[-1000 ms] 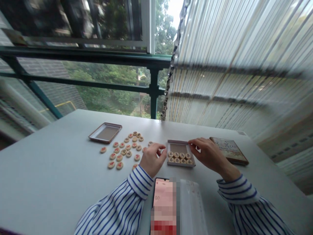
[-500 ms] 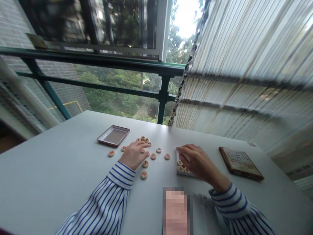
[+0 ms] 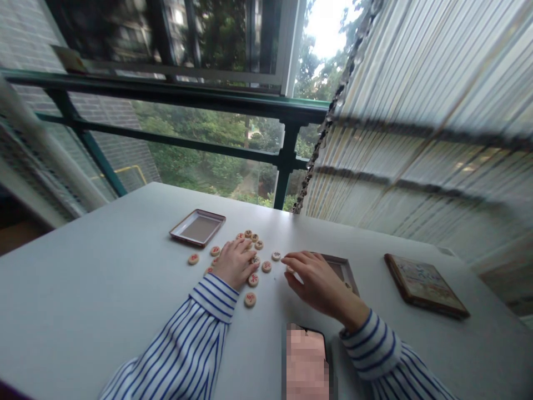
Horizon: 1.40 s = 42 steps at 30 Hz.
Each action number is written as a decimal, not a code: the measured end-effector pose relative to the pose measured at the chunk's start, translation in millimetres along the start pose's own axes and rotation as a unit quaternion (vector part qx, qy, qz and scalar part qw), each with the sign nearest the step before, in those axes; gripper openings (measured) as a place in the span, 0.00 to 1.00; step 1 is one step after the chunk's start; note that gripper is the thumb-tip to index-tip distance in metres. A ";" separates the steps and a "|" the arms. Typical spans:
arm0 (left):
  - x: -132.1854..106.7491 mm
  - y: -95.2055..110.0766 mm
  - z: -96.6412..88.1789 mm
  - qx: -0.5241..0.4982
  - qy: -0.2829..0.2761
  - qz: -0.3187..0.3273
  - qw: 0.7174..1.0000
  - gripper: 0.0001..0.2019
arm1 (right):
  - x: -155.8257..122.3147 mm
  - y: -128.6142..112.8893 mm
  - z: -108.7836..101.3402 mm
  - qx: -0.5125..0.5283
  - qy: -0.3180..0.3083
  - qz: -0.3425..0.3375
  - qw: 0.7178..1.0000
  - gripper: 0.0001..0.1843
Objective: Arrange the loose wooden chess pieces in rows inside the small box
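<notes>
1. One tray (image 3: 197,227); table (image 3: 83,300) stretches leftward to its edge.
2. Right of tray: round pieces (image 3: 254,280), red characters; left hand (image 3: 235,263) over them, grip unclear.
3. Farther right: right hand (image 3: 320,282), thumb and fingers apart, partly covering open box (image 3: 340,268).
4. Farthest: case (image 3: 425,284), lettering unreadable.

On the table (image 3: 104,278), most loose discs (image 3: 253,280) lie between tray (image 3: 199,228) and box (image 3: 352,275), with a case (image 3: 427,284) farther right.

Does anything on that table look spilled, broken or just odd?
Nothing looks visibly broken. The xiangqi pieces lie loosely scattered around the left hand, but that need not be a spill. The oddest thing is the phone, nearest the viewer: blocky squares hide much of it, so its screen can't be read.
</notes>
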<state>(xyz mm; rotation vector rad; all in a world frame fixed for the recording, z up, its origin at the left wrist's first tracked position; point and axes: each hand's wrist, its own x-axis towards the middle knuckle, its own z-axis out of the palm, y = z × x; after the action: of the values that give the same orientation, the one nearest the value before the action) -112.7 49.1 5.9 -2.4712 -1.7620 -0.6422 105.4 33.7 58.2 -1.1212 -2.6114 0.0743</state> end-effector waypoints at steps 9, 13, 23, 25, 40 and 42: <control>-0.3 -2.2 5.6 -0.009 0.020 0.003 1.000 0.09 | -0.4 -0.4 -0.4 -0.002 0.002 0.001 1.000 0.15; 2.8 -3.0 5.5 -0.031 0.073 0.028 0.996 0.11 | -0.8 0.5 -0.3 -0.009 0.010 0.009 1.000 0.15; 5.9 15.4 -8.3 -0.072 0.207 0.110 0.969 0.10 | -6.4 5.1 -11.0 0.003 0.046 0.034 0.998 0.14; 5.6 23.7 -11.4 -0.077 0.212 0.119 0.967 0.10 | -9.5 8.2 -15.3 0.024 0.060 0.042 0.997 0.14; 18.8 87.7 -21.4 -0.121 0.201 0.168 0.957 0.10 | -42.9 31.6 -36.5 0.307 0.094 0.142 0.936 0.12; 23.4 96.4 -19.7 -0.126 0.192 0.177 0.957 0.10 | -44.1 33.9 -38.9 0.363 0.087 0.153 0.915 0.12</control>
<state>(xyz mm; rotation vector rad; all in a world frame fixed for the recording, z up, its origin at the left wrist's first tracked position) -24.5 30.6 51.8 -2.4932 -1.1240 -1.2650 169.3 23.0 78.7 -1.1488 -1.9370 0.8861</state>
